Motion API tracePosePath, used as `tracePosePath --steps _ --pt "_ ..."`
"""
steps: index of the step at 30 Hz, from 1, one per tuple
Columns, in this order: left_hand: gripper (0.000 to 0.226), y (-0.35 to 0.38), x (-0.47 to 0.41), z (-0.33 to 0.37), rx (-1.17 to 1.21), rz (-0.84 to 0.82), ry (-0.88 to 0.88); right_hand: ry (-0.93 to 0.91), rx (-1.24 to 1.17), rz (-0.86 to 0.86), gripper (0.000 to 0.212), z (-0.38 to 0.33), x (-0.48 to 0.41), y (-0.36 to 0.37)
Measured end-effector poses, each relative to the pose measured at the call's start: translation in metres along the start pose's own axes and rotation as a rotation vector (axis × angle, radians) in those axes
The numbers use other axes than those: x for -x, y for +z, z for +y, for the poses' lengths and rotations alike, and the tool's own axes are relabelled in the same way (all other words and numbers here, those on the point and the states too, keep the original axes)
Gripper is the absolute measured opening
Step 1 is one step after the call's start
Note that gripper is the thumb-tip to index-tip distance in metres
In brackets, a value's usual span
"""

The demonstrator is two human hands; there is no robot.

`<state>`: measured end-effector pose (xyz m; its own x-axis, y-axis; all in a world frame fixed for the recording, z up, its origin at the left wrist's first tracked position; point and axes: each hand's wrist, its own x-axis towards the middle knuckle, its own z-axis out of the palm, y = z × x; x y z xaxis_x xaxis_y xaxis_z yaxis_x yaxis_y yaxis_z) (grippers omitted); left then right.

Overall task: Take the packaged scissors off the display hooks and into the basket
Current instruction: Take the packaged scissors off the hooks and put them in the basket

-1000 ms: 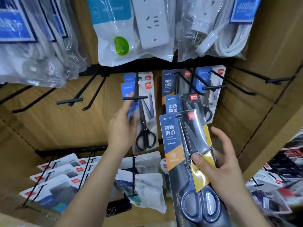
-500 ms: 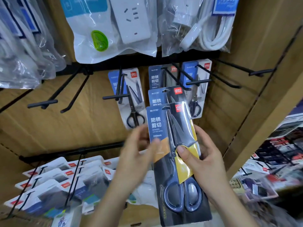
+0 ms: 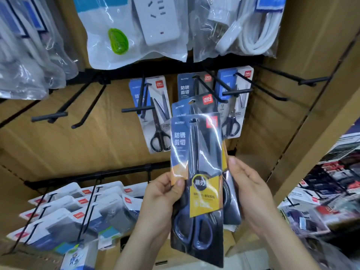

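Step in hand: transfer from rack to basket, at the carry stage. The packaged scissors (image 3: pixel 196 162), a dark card with blue-handled shears under clear film, stand upright between both hands in front of the rack, and they appear clear of every display hook (image 3: pixel 236 92). A second pack (image 3: pixel 194 107) of the same type sits directly behind the first, its top showing above it. Whether more lie behind cannot be determined. The left hand (image 3: pixel 163 193) pinches the front pack at its left edge, thumb on the face and fingers curled behind. The right hand (image 3: pixel 253 190) closes on the right edge of the bundle. One digit lies along that edge, and the others are hidden behind the cards. The basket is not in view, and its position cannot be stated. Judgement: the next move calls for lowering the bundle and turning towards the basket, with the two cards kept squared so the rear one does not slide out. Remaining stock: a black-handled scissors pack (image 3: pixel 157 121) on the left hook, a dark pack (image 3: pixel 185 88) on the middle one, and a blue-topped stack (image 3: pixel 236 117) on the right. All hang behind and above the hands and are untouched, so the task is judged incomplete.
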<state>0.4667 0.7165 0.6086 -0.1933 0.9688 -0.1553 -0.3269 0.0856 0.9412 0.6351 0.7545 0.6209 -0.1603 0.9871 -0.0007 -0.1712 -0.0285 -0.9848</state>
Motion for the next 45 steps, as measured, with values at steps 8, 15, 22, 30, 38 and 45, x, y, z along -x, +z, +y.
tracePosePath --steps 8,15,22,30,38,45 --pt "0.017 -0.011 0.002 -0.005 -0.12 -0.051 0.066 -0.065 0.113 -0.124 0.03 0.001 -0.007 -0.019" --pt "0.059 -0.025 0.008 -0.001 -0.162 0.099 0.263 -0.063 0.089 0.028 0.024 0.024 -0.01 -0.038" --pt "0.079 -0.036 0.012 -0.007 -0.507 0.154 0.313 -0.133 0.149 -0.029 0.021 0.015 0.0 -0.068" --pt "0.053 -0.01 0.008 -0.013 -0.453 0.076 0.225 -0.198 0.042 -0.013 0.028 0.006 -0.004 -0.053" --pt "0.022 0.0 0.009 -0.01 -0.628 0.034 0.216 -0.117 -0.024 0.016 0.041 0.002 -0.006 -0.039" --pt "0.031 0.009 0.009 -0.005 -0.586 -0.087 0.262 -0.157 0.05 0.069 0.042 0.0 -0.005 -0.022"
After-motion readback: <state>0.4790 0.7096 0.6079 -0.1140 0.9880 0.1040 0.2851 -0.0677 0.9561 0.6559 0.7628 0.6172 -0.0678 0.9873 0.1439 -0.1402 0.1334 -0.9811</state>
